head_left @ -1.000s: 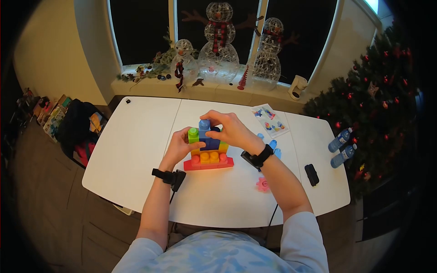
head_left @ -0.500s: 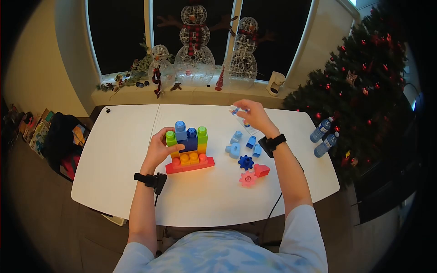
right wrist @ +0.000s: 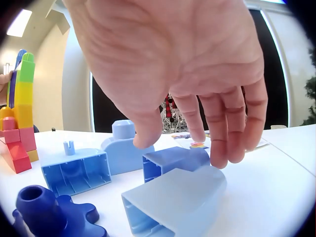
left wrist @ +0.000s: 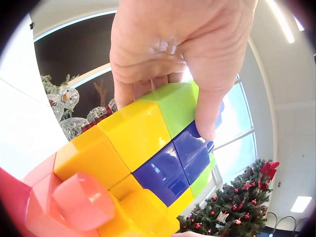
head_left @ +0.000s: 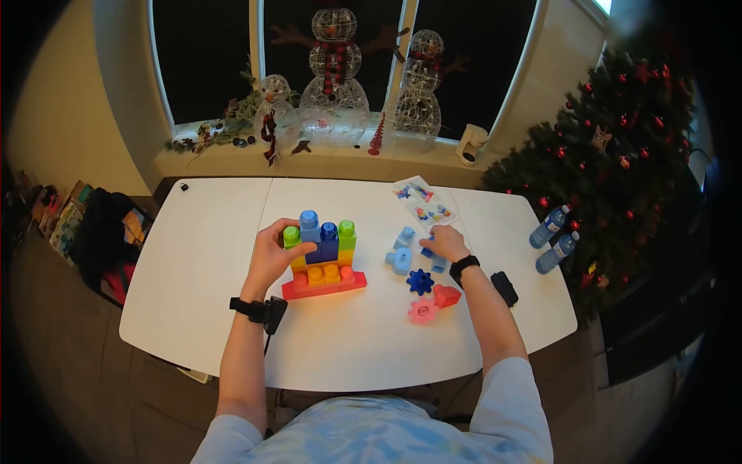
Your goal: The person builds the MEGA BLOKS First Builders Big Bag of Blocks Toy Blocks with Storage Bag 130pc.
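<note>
On the table stands a block build [head_left: 323,249] with a red base, orange and yellow rows, dark blue blocks in the middle and green blocks at both sides. My left hand [head_left: 270,254] grips its upper left side; in the left wrist view the thumb lies on a dark blue block [left wrist: 191,153] and the fingers go behind the green one [left wrist: 175,106]. My right hand [head_left: 448,244] is over the loose blue blocks, fingers pointing down and apart. Between thumb and fingers in the right wrist view lies a blue block [right wrist: 173,159], beside a light blue one [right wrist: 177,200]; contact is unclear.
Near my right hand lie light blue blocks [head_left: 399,261], a dark blue gear [head_left: 420,282], a pink gear [head_left: 423,312] and a red block [head_left: 446,295]. A picture sheet [head_left: 425,203] is behind, a black case [head_left: 505,288] and two bottles [head_left: 556,254] to the right.
My right hand has left the top of the build, swung right and come down to the loose blue blocks. A light blue block stands on the build, where my left hand has stayed.
</note>
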### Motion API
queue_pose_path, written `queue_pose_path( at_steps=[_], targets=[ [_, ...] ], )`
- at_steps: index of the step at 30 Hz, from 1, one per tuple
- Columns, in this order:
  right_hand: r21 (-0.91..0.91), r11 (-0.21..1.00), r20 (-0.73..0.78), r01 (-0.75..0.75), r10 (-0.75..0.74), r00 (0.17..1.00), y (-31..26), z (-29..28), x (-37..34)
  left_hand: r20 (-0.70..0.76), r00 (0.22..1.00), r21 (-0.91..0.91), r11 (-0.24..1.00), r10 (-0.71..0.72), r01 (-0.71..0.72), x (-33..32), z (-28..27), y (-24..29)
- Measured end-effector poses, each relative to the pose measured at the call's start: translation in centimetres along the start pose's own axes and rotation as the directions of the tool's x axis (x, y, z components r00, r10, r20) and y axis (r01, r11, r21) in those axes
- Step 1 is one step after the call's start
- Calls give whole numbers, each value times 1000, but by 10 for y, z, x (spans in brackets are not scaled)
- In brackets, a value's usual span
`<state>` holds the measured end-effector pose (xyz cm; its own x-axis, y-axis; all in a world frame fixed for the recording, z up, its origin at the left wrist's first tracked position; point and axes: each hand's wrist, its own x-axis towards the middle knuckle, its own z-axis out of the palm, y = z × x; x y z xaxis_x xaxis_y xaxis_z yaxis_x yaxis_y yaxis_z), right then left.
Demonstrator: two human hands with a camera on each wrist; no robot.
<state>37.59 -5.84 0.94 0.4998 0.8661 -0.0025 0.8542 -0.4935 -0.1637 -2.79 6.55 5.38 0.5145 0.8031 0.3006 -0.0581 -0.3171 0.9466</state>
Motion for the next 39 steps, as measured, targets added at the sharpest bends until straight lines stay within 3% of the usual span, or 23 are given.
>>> queue_pose_path(
  at_steps=[1, 5, 7, 9, 11, 13, 14, 16, 20, 27, 32, 39],
  targets=[
    [-42, 998, 71, -45, 48, 996, -5, 1, 3, -8, 1000, 5, 1000, -3, 3, 0, -1, 0],
    [-126, 990, 48, -61, 67, 997, -10, 5, 11, 1, 1000, 64, 998, -22, 22, 1, -2, 1],
    [28, 999, -161, -25, 29, 987, -19, -15, 7, 10, 999, 67, 997, -37, 37, 2, -3, 0],
    [298, 949, -292, 107, -16, 956, -37, -39, 9, 20, 1000, 51, 998, -24, 23, 2, -3, -3],
    [599, 723, -358, 344, -143, 923, -75, -73, -11, 19, 999, 63, 998, -31, 30, 2, -4, -4],
    [752, 458, -390, 474, -270, 880, -113, -89, -26, 19, 999, 73, 997, -34, 33, 3, -3, -3],
    [752, 458, -391, 474, -269, 880, -130, -95, -35, 21, 999, 50, 998, -40, 38, 2, -3, -1],
    [682, 335, -462, 650, -490, 739, -160, -106, -51, 22, 999, 27, 999, -45, 45, 2, -2, 0],
    [629, 341, -426, 699, -601, 676, -190, -108, -61, 20, 999, 38, 998, -47, 46, 1, -3, 1],
    [615, 398, -349, 681, -637, 687, -199, -94, -59, 33, 999, 29, 1000, -10, 9, 2, -3, 1],
    [573, 375, -429, 729, -620, 657, -199, -87, -61, 26, 999, 37, 999, -31, 30, 2, -3, 0],
    [552, 404, -428, 729, -613, 664, -200, -85, -65, 35, 999, 18, 999, -30, 30, 2, -3, -1]
  ],
)
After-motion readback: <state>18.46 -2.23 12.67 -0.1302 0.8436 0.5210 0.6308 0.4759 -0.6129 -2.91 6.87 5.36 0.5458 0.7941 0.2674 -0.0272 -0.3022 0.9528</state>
